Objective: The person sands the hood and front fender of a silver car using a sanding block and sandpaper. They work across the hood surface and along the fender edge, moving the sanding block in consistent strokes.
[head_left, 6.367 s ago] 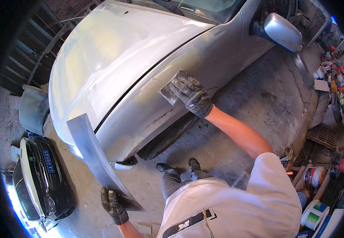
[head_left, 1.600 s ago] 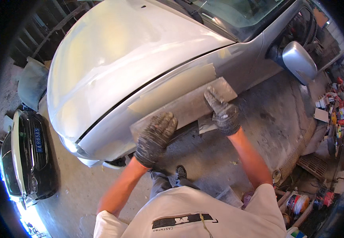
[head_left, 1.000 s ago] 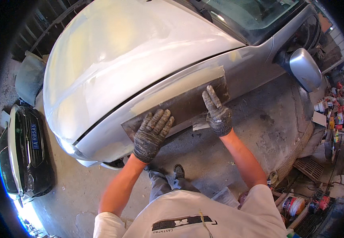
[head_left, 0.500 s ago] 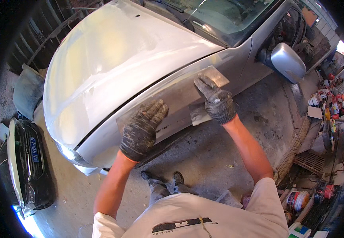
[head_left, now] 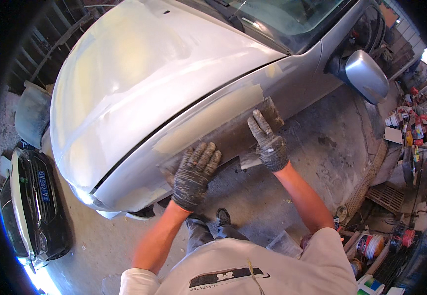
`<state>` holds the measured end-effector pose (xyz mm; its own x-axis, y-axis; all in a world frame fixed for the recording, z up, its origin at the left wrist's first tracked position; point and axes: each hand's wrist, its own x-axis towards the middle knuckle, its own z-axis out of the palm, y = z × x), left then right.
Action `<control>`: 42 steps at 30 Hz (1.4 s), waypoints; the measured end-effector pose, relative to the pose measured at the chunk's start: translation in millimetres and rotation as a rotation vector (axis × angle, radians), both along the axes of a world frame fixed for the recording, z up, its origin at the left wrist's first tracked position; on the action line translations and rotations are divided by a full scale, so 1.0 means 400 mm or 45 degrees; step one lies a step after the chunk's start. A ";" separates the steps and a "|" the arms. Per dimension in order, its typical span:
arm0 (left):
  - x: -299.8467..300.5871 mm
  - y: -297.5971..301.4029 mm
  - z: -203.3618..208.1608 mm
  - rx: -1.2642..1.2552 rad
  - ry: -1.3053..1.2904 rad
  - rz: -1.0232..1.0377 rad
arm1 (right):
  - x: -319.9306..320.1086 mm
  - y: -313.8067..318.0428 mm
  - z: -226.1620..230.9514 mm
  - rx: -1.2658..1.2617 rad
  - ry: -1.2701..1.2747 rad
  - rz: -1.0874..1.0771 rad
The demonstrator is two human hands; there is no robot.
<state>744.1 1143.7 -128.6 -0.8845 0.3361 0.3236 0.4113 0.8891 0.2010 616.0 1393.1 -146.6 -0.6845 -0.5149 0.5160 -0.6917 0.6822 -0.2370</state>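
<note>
A long, dark, flat putty spreader (head_left: 228, 135) lies lengthwise along the side of the silver fender (head_left: 125, 182). My left hand (head_left: 193, 172), in a dirty dark work glove, holds its left end with the fingers laid over it. Near the other end, my gloved right hand (head_left: 271, 149) presses two stretched fingers on the spreader. A smaller metal scraper (head_left: 250, 159) sticks out beneath my right palm. Just above the spreader, a smooth band of yellowish filler (head_left: 208, 120) shows on the fender. My thumbs are mostly hidden.
The hood (head_left: 125, 78) carries sanded, yellowish patches. A side mirror (head_left: 366, 77) juts out at the right. A dark car front (head_left: 36, 201) stands at the left. Cans and clutter (head_left: 415, 123), plus a floor grate (head_left: 385, 196), line the right side. A clear plastic box (head_left: 284, 244) lies near me.
Both hands have drawn the long spreader down the fender toward me, my left hand also moving right. The yellowish filler band it covered now shows above it.
</note>
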 end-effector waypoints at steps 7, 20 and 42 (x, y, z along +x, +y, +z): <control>0.027 -0.048 0.120 0.190 0.042 0.000 | -0.011 -0.019 0.150 0.075 -0.021 0.085; -0.019 -0.074 0.082 0.044 0.065 0.076 | -0.039 -0.074 0.079 0.069 0.148 0.048; 0.049 -0.033 0.077 0.194 0.036 -0.053 | 0.015 0.013 0.072 0.106 -0.054 0.069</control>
